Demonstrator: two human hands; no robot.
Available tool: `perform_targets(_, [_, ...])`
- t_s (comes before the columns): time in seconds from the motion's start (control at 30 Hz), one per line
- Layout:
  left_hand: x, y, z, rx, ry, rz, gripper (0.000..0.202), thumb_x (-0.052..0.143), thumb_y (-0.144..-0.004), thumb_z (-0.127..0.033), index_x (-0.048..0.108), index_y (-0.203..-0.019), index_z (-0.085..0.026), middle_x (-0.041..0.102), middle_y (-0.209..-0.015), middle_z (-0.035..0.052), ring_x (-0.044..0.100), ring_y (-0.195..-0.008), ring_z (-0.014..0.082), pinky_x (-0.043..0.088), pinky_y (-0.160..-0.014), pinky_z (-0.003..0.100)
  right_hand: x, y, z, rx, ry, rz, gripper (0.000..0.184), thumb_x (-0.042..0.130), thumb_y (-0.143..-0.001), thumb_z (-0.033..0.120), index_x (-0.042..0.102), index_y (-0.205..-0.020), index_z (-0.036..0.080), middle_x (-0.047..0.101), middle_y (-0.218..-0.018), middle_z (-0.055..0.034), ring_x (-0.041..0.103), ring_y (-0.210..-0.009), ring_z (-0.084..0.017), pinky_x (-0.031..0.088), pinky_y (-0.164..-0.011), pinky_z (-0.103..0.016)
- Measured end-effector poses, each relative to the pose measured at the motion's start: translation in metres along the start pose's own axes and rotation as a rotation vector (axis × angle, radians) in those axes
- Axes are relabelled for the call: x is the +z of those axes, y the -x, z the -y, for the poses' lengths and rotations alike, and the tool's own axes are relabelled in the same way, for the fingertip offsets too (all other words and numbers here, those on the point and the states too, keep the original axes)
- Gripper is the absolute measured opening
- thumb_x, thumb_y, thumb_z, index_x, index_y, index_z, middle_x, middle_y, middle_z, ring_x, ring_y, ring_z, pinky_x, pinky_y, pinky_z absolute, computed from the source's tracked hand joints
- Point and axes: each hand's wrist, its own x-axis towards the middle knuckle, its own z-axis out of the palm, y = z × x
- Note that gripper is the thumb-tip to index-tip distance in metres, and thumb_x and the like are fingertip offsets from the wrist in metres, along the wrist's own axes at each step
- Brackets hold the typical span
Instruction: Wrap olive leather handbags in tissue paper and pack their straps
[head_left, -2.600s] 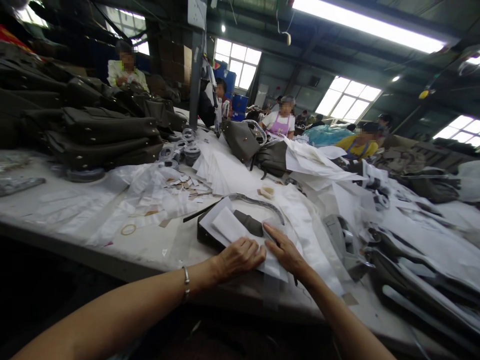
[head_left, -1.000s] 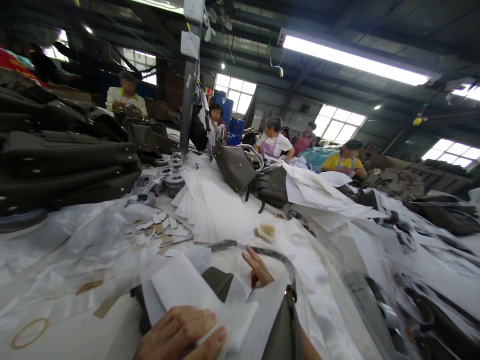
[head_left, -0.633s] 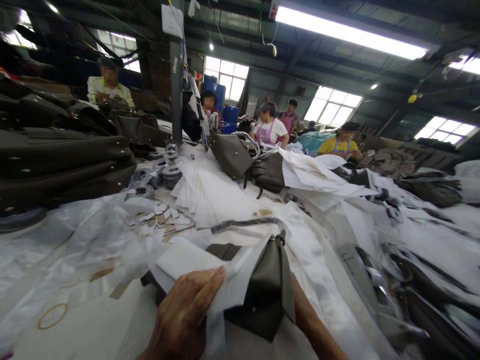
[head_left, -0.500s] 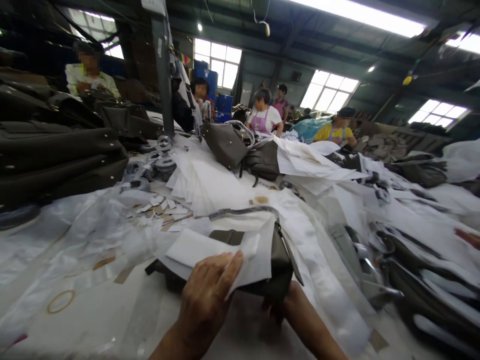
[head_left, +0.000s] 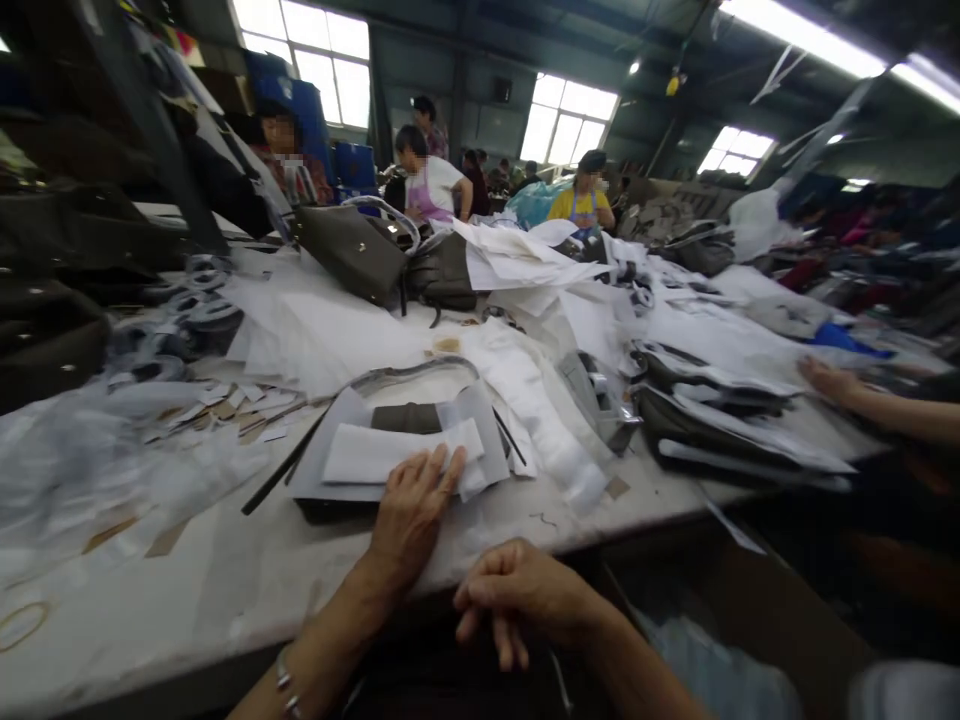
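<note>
My left hand (head_left: 416, 505) lies with fingers stretched out on a folded white paper sheet (head_left: 397, 452), pressing it against a dark olive handbag (head_left: 409, 418). The bag rests on the table, and a thin white wrapping sheet (head_left: 315, 470) covers much of its front. Its wrapped handle (head_left: 412, 368) arches up at the back, and a dark strap (head_left: 285, 460) sticks out to the left. Off the table's front edge hangs my right hand (head_left: 525, 595), apart from the bag. Its fingers are loosely bent and partly spread, with nothing visible in them.
Small cards (head_left: 244, 405) and clear plastic bags (head_left: 150, 470) cover the table's left. Behind the bag lie white sheets (head_left: 322, 310) and another dark handbag (head_left: 349, 250). Wrapped bags (head_left: 720, 410) are piled at right, near another person's hand (head_left: 832, 380). Several people work farther back.
My right hand has come away from under the bag to the table's front edge. The bag now lies flatter, its handle raised. The view has swung to the right.
</note>
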Motion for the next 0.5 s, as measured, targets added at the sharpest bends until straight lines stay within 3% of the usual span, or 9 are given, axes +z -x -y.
perform_targets(0.03, [-0.002,0.0,0.002,0.038,-0.011,0.027,0.055,0.05,-0.087,-0.007,0.05,-0.14,-0.02,0.06,-0.131,0.0119,0.058,-0.112,0.0297,0.048,-0.092,0.044,-0.008,0.012,0.002,0.016,0.048,0.052,0.041,0.078,-0.07,0.046,0.07,-0.087,0.01,0.075,-0.082,-0.0103,0.059,-0.04,-0.009,0.038,-0.032,-0.016])
perform_targets(0.07, [-0.004,-0.001,0.005,0.081,-0.013,0.063,0.057,0.049,-0.086,-0.006,0.048,-0.141,-0.02,0.057,-0.136,0.0122,0.057,-0.114,0.0292,0.048,-0.093,0.043,-0.021,0.024,0.005,-0.021,0.07,0.023,0.038,0.079,-0.069,0.043,0.071,-0.088,0.011,0.075,-0.082,-0.0094,0.059,-0.041,-0.01,0.039,-0.033,-0.016])
perform_targets(0.1, [-0.007,-0.003,0.009,0.125,-0.011,0.1,0.058,0.047,-0.086,-0.005,0.046,-0.142,-0.02,0.054,-0.14,0.0123,0.057,-0.114,0.0284,0.048,-0.093,0.042,-0.037,0.037,0.007,-0.121,0.06,-0.093,0.035,0.079,-0.067,0.04,0.07,-0.088,0.012,0.075,-0.081,-0.0078,0.058,-0.042,-0.009,0.039,-0.034,-0.015])
perform_targets(0.2, [-0.015,-0.013,0.024,0.246,-0.027,0.211,0.06,0.046,-0.086,-0.005,0.045,-0.143,-0.022,0.045,-0.149,0.0116,0.06,-0.105,0.0259,0.049,-0.087,0.039,-0.108,0.075,0.004,-0.626,-0.088,-0.783,0.035,0.079,-0.065,0.041,0.066,-0.087,0.017,0.072,-0.08,-0.0021,0.055,-0.05,-0.005,0.04,-0.043,-0.013])
perform_targets(0.23, [-0.017,-0.018,0.029,0.282,-0.042,0.235,0.059,0.046,-0.086,-0.005,0.046,-0.143,-0.023,0.043,-0.15,0.0113,0.061,-0.099,0.0251,0.049,-0.084,0.038,-0.135,0.086,-0.002,-0.735,-0.121,-1.021,0.038,0.077,-0.065,0.046,0.064,-0.087,0.018,0.072,-0.081,-0.0017,0.056,-0.055,-0.006,0.043,-0.048,-0.014])
perform_targets(0.3, [-0.02,-0.025,0.035,0.346,-0.069,0.259,0.056,0.047,-0.087,-0.007,0.048,-0.141,-0.023,0.041,-0.152,0.0107,0.061,-0.09,0.0238,0.048,-0.08,0.039,-0.182,0.103,-0.025,-0.749,-0.061,-1.483,0.045,0.066,-0.066,0.06,0.061,-0.086,0.021,0.069,-0.078,-0.0002,0.057,-0.055,-0.009,0.046,-0.049,-0.019])
perform_targets(0.37, [-0.02,-0.03,0.04,0.396,-0.072,0.273,0.056,0.048,-0.086,-0.006,0.049,-0.14,-0.022,0.041,-0.152,0.01,0.06,-0.087,0.0233,0.047,-0.08,0.039,-0.212,0.114,-0.056,-0.651,-0.009,-1.62,0.045,0.064,-0.06,0.062,0.06,-0.079,0.022,0.066,-0.068,-0.0002,0.056,-0.05,-0.013,0.044,-0.044,-0.024])
perform_targets(0.4, [-0.019,-0.032,0.041,0.414,-0.062,0.285,0.057,0.048,-0.085,-0.006,0.048,-0.14,-0.021,0.042,-0.151,0.0095,0.06,-0.088,0.0233,0.047,-0.081,0.039,-0.22,0.118,-0.073,-0.586,0.037,-1.627,0.04,0.068,-0.054,0.059,0.059,-0.072,0.023,0.063,-0.061,-0.0003,0.056,-0.047,-0.015,0.043,-0.042,-0.026])
perform_targets(0.5, [-0.018,-0.035,0.045,0.441,-0.019,0.35,0.058,0.049,-0.085,-0.005,0.048,-0.141,-0.019,0.051,-0.145,0.0077,0.059,-0.09,0.0231,0.046,-0.082,0.038,-0.218,0.123,-0.12,-0.417,0.201,-1.544,0.031,0.077,-0.037,0.038,0.052,-0.048,0.025,0.055,-0.044,-0.0009,0.054,-0.04,-0.02,0.041,-0.04,-0.031])
